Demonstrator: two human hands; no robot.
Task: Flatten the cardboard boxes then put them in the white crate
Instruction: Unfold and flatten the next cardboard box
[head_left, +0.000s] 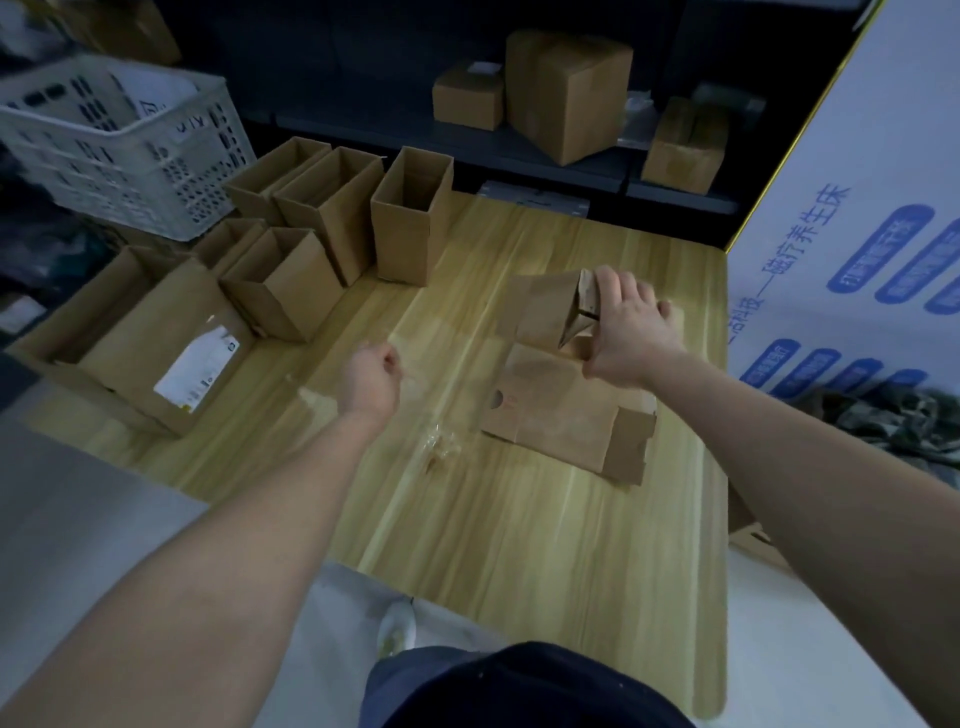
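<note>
On the wooden table (519, 519) my right hand (631, 332) grips the end flaps of a small cardboard box (540, 306) lying on its side at the right. Just in front of it lies a flattened box (556, 410). My left hand (371, 382) is closed in a fist above the table's middle; a thin strip of clear tape seems to trail from it, blurred. Several open upright boxes (410, 218) stand at the back left. The white crate (124, 150) sits beyond them at the far left.
A large shallow box with a white label (156, 348) lies at the table's left edge. A crumpled bit of clear tape (441, 441) rests mid-table. Closed boxes (566, 93) stand on a dark shelf behind. A white printed panel (857, 208) rises at the right.
</note>
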